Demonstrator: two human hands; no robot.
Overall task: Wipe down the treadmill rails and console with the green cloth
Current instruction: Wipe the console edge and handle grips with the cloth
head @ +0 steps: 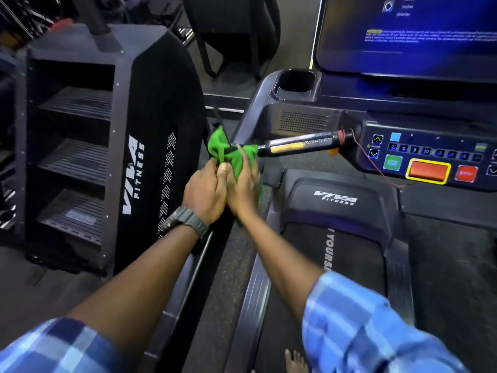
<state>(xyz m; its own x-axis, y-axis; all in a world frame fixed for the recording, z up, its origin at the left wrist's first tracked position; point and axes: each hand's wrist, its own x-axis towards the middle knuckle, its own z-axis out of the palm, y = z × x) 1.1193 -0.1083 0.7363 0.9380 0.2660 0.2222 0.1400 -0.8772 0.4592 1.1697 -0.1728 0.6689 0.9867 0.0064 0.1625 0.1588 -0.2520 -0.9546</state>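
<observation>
The green cloth point(225, 149) is bunched around the near end of the treadmill's short handle bar point(298, 143), which sticks out from the console point(419, 154). My left hand point(205, 191), with a black watch on its wrist, grips the cloth from the left. Pressed against it, my right hand point(243, 188) holds the cloth from the right. The long side rail point(252, 103) runs up past the cloth towards the cup holder point(294, 83). The console's coloured buttons and the blue screen point(419, 30) lie to the right.
A black stair-climber machine point(107, 146) marked VIVA FITNESS stands close on the left, with a narrow floor gap between it and the treadmill. The treadmill belt point(349, 265) lies below me, and a bare foot point(295, 362) stands at its lower edge. A red safety cord point(376, 168) hangs from the console.
</observation>
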